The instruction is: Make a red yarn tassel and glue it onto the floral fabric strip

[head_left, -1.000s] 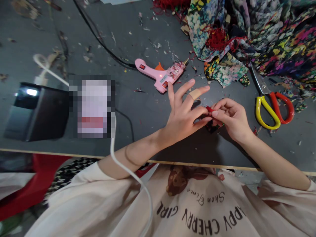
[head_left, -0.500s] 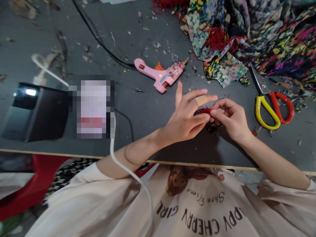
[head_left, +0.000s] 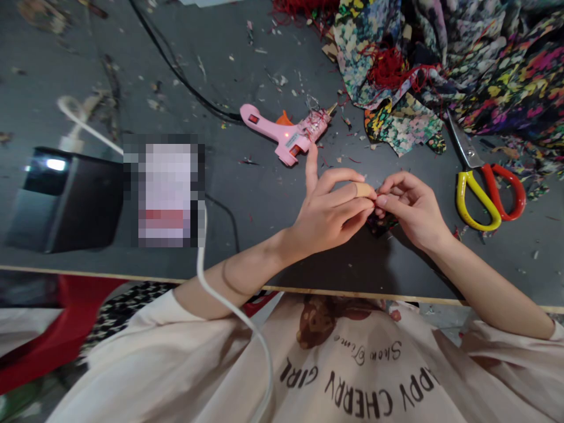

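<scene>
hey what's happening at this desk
A person is working at a grey table with both hands brought together. The left hand and right hand meet at the fingertips around a small red piece, mostly hidden by the fingers. A pink glue gun lies just beyond the left hand, its small light on. Scissors with one yellow and one red handle lie to the right, near a heap of flowered fabric with red threads.
</scene>
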Available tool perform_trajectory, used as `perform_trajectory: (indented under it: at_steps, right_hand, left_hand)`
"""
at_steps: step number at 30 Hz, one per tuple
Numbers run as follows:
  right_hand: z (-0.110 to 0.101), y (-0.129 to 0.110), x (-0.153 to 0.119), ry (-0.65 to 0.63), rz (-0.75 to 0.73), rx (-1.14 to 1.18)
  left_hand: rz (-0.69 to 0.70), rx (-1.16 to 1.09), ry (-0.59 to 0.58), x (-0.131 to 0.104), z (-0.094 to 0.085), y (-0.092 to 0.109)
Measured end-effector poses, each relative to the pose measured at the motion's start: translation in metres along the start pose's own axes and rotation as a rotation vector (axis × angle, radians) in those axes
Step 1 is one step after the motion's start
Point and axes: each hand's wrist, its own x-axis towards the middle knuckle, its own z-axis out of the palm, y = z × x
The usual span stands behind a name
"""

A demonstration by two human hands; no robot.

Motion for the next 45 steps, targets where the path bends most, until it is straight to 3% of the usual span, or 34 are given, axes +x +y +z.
perform_trajectory:
  at_steps: [8, 14, 22, 32, 45]
  right_hand:
    - [-0.002, -0.0009, 0.0007, 0.009, 0.0, 0.019]
    - [0.002, -0.0044, -0.0023, 0.083, -0.072, -0.165]
    - [0.0014, -0.0045, -0.0054, -0.029, -0.217, -0.413]
    - [0.0008, -0.0057, -0.0073, -0.082, -0.121, -0.44]
    - [0.0004, -0.0092, -0.006, -0.115, -0.078, -0.356]
  left_hand:
    - [0.038, 0.026, 0.026, 0.0016, 0.0001, -0.0012]
    - [0.048, -0.008, 0.027, 0.0019, 0.0, -0.001]
    - [0.029, -0.068, 0.026, 0.0003, 0.0017, -0.0036]
    - [-0.118, -0.105, -0.118, 0.0001, -0.0019, -0.0029]
    - [-0.155, -0.171, -0.084, 0.0004, -0.0012, -0.0045]
